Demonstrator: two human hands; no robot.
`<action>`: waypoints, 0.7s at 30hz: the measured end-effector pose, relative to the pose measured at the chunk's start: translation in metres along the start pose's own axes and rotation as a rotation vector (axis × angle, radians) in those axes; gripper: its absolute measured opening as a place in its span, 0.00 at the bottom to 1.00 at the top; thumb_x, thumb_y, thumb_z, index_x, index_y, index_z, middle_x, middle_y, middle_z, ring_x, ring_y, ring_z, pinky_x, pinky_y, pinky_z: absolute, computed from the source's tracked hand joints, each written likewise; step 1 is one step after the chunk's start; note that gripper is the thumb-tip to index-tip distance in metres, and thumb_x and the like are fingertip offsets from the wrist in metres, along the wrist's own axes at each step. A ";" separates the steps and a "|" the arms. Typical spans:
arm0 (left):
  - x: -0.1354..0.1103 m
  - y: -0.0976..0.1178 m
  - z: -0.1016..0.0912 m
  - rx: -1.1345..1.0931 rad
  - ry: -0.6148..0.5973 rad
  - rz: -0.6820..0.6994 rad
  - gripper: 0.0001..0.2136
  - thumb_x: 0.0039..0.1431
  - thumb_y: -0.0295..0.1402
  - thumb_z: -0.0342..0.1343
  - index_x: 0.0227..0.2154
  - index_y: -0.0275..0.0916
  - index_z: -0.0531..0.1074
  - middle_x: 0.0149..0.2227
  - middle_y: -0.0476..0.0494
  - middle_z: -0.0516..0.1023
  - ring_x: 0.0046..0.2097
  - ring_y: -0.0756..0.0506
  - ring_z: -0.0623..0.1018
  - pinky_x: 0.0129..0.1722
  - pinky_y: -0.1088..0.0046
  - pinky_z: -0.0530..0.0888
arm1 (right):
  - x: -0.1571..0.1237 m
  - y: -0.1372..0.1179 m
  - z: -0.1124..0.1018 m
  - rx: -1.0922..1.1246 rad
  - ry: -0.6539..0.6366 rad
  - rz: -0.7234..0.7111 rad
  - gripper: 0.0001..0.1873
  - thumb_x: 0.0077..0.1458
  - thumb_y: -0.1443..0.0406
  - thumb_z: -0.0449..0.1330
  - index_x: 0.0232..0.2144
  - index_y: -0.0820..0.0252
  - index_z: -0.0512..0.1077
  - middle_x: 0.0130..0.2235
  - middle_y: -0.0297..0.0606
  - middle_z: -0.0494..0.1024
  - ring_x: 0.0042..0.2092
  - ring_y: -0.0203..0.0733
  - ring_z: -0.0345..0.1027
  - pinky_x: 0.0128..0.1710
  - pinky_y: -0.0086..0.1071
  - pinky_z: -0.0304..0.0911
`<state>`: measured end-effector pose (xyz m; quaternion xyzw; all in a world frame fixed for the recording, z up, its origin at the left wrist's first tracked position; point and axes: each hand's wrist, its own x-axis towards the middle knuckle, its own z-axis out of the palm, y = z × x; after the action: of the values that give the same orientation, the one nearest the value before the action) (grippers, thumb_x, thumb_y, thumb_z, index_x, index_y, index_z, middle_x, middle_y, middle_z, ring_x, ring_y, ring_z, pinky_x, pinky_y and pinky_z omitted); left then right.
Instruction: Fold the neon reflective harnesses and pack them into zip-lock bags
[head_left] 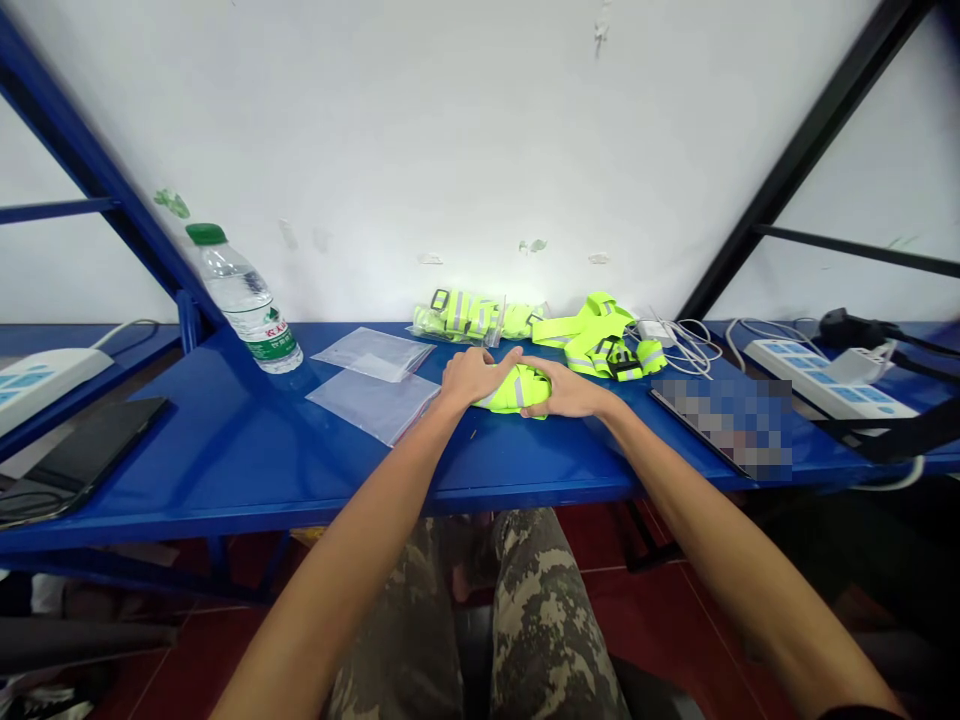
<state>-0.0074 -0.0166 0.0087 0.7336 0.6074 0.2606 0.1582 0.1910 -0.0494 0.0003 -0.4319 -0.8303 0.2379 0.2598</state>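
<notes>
A folded neon-yellow reflective strap vest (519,392) with grey bands lies on the blue table between my hands. My left hand (474,376) curls over its left side, thumb along the top edge. From the right, my right hand (574,390) grips the bundle between thumb and fingers; some fingertips are hidden. Just behind are clear bags with packed reflective vests (461,315), black buckles showing. A loose reflective vest (596,338) with a black buckle spreads out to the right. Two flat clear plastic bags (375,405) lie left of my left hand.
A green-capped water bottle (251,310) stands at the back left. Two power strips (825,375), white cables (686,345) and a dark tablet (82,455) lie about. At the right a flat device (720,430) is partly blurred. The blue table's edge (337,510) is before my knees.
</notes>
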 end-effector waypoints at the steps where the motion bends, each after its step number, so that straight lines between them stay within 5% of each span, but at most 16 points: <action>1: -0.002 0.001 -0.001 -0.003 -0.023 0.020 0.32 0.53 0.64 0.48 0.36 0.39 0.80 0.42 0.32 0.82 0.48 0.32 0.79 0.46 0.63 0.70 | -0.001 0.000 0.001 0.004 0.025 0.001 0.49 0.40 0.61 0.72 0.63 0.62 0.61 0.63 0.49 0.67 0.63 0.55 0.62 0.64 0.49 0.55; 7: -0.004 -0.001 -0.014 -0.114 -0.123 0.101 0.30 0.48 0.62 0.56 0.38 0.39 0.80 0.43 0.38 0.82 0.45 0.37 0.78 0.40 0.68 0.70 | -0.006 0.000 0.010 0.047 0.152 -0.069 0.44 0.41 0.63 0.70 0.61 0.63 0.63 0.61 0.47 0.69 0.62 0.53 0.63 0.62 0.44 0.57; 12: -0.002 -0.004 -0.014 -0.249 -0.119 0.110 0.25 0.42 0.58 0.63 0.25 0.37 0.77 0.26 0.46 0.76 0.30 0.46 0.73 0.27 0.72 0.63 | -0.006 0.000 0.017 -0.088 0.264 -0.149 0.43 0.42 0.65 0.67 0.62 0.59 0.62 0.60 0.47 0.69 0.60 0.55 0.64 0.60 0.48 0.59; 21: -0.002 -0.001 -0.005 -0.865 -0.202 -0.128 0.23 0.30 0.48 0.73 0.21 0.35 0.72 0.21 0.50 0.70 0.23 0.52 0.68 0.22 0.75 0.61 | -0.010 -0.008 0.015 -0.430 0.399 -0.231 0.38 0.50 0.60 0.64 0.62 0.58 0.60 0.60 0.51 0.65 0.63 0.59 0.57 0.64 0.53 0.53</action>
<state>-0.0116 -0.0193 0.0122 0.5826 0.4683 0.4073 0.5246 0.1814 -0.0647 -0.0086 -0.4180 -0.8378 -0.0637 0.3454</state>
